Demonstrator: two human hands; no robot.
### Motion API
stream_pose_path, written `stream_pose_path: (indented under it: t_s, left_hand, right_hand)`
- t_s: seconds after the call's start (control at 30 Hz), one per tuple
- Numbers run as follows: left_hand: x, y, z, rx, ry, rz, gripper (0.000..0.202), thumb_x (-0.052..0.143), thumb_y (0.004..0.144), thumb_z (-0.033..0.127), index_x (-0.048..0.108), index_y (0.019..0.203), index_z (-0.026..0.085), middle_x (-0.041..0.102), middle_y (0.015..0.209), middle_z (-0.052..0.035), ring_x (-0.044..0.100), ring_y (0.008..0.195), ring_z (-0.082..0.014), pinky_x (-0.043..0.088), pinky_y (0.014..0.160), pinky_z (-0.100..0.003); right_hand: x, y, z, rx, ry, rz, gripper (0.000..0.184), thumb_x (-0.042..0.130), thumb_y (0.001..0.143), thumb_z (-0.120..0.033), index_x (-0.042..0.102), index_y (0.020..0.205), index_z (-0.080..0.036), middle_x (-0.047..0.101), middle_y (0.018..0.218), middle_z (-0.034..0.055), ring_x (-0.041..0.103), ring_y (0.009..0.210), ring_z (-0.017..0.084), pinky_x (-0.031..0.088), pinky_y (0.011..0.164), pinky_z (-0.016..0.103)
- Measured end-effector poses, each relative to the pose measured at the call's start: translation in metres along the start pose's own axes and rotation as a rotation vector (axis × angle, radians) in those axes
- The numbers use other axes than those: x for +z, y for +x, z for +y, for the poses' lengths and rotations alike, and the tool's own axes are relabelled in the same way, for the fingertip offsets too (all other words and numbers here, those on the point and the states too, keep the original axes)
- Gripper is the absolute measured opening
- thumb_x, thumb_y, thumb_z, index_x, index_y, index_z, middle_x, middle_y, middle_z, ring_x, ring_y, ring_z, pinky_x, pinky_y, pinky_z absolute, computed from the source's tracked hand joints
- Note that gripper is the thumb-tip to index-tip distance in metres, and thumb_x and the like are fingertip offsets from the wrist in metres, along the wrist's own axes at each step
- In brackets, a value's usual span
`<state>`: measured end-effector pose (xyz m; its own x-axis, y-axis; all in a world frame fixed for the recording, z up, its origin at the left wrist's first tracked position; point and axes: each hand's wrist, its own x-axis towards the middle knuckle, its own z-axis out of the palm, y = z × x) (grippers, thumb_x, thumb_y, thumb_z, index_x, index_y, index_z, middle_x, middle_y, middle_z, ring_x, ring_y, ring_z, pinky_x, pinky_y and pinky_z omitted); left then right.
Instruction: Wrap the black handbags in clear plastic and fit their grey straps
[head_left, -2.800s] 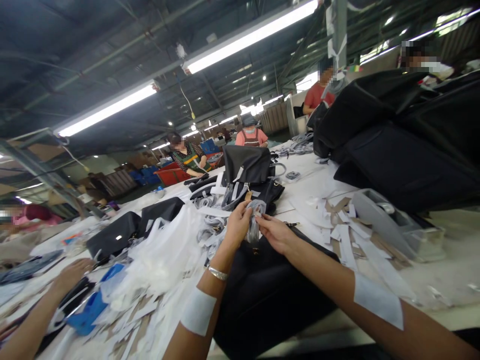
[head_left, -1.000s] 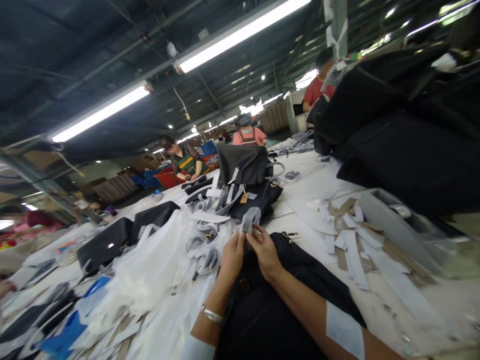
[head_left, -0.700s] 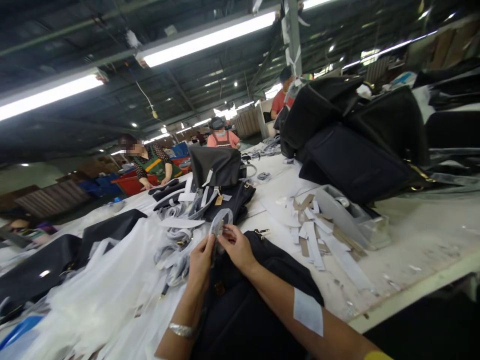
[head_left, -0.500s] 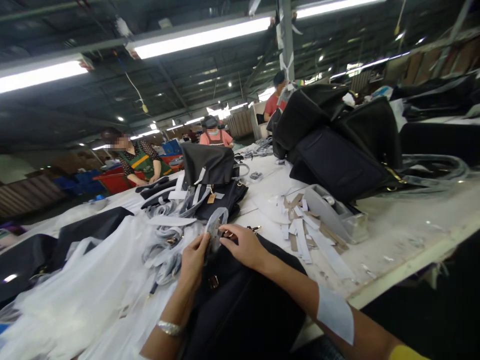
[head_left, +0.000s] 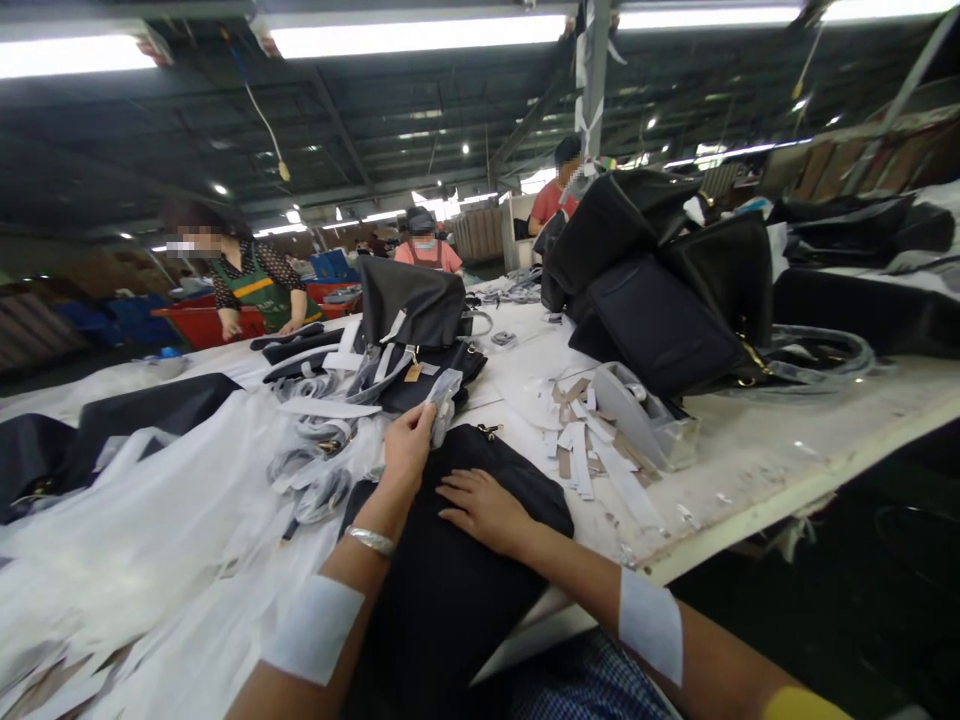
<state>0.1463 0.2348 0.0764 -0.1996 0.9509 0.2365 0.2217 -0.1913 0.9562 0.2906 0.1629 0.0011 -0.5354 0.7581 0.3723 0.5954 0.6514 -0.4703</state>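
Observation:
A black bag [head_left: 450,590] lies in front of me, its far end near the middle of the table. My left hand [head_left: 409,445] is closed on a plastic-wrapped strap [head_left: 444,408] at the bag's far left edge. Flat on the bag's upper side rests my right hand [head_left: 484,508], fingers stretched out and holding nothing. A small metal clasp [head_left: 491,431] shows at the far corner of the bag. To the left lie several coiled, plastic-wrapped straps [head_left: 319,480].
Black bags are piled [head_left: 637,300] on the right. Paper strips [head_left: 589,440] lie beside a clear tape dispenser-like holder [head_left: 645,410]. White wrapping sheets [head_left: 172,530] cover the left side. The table edge [head_left: 720,530] runs along the right. A person in a green apron [head_left: 259,285] works across the table.
My right hand has left the wrapped strap and now lies flat on the bag. My left hand still grips the strap. The bag's near side has turned, and the view has shifted.

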Motion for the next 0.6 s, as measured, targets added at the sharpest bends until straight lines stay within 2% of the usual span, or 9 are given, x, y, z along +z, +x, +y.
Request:
stream_pose_path:
  t_s: [0.07,0.17,0.3,0.37,0.47,0.6]
  left_hand:
    - [0.006,-0.012,-0.013,0.024,-0.010,0.040,0.036,0.064,0.087,0.043,0.077,0.107,0.017,0.076,0.113,-0.0075,0.067,0.112,-0.0264,0.049,0.100,-0.037]
    - [0.007,-0.023,-0.032,0.040,-0.033,0.071,0.038,0.060,0.090,0.043,0.075,0.112,0.015,0.074,0.118,-0.0090,0.065,0.117,-0.0277,0.047,0.103,-0.040]
    - [0.006,-0.026,-0.045,0.069,-0.045,0.042,0.038,0.063,0.089,0.042,0.074,0.114,0.017,0.073,0.123,-0.0079,0.063,0.121,-0.0269,0.044,0.108,-0.040]
    - [0.008,-0.025,-0.048,0.071,-0.042,0.028,0.037,0.065,0.088,0.041,0.075,0.114,0.017,0.073,0.121,-0.0073,0.064,0.121,-0.0271,0.043,0.110,-0.040]
    - [0.010,-0.026,-0.051,0.073,-0.038,0.017,0.036,0.065,0.089,0.040,0.074,0.116,0.018,0.073,0.122,-0.0062,0.063,0.122,-0.0273,0.042,0.111,-0.042]
    - [0.008,-0.027,-0.053,0.088,-0.035,0.001,0.036,0.064,0.090,0.040,0.074,0.118,0.019,0.073,0.122,-0.0058,0.063,0.122,-0.0278,0.042,0.112,-0.043]
  right_hand:
    - [-0.014,-0.007,0.004,-0.046,0.019,-0.015,0.035,0.057,0.099,-0.034,0.065,0.130,-0.021,0.065,0.135,0.0063,0.056,0.129,0.022,0.037,0.116,0.041]
    - [-0.056,-0.034,0.020,-0.016,-0.002,0.042,0.023,0.057,0.098,-0.032,0.074,0.112,-0.027,0.072,0.122,-0.0005,0.064,0.117,0.016,0.045,0.107,0.029]
    - [-0.118,-0.074,0.068,0.299,-0.168,0.184,0.030,0.046,0.100,-0.032,0.073,0.108,-0.019,0.074,0.113,0.0096,0.067,0.104,0.023,0.050,0.095,0.037]
    - [-0.135,-0.086,0.091,0.459,-0.263,0.178,0.033,0.047,0.098,-0.037,0.072,0.098,-0.016,0.074,0.100,0.0131,0.069,0.090,0.027,0.051,0.083,0.039]
    - [-0.135,-0.093,0.108,0.613,-0.373,0.086,0.035,0.054,0.093,-0.045,0.069,0.085,-0.014,0.072,0.085,0.0145,0.068,0.080,0.029,0.049,0.073,0.037]
    - [-0.116,-0.090,0.109,0.694,-0.457,-0.015,0.030,0.065,0.085,-0.040,0.066,0.094,-0.012,0.071,0.098,0.0191,0.067,0.092,0.030,0.045,0.076,0.034]
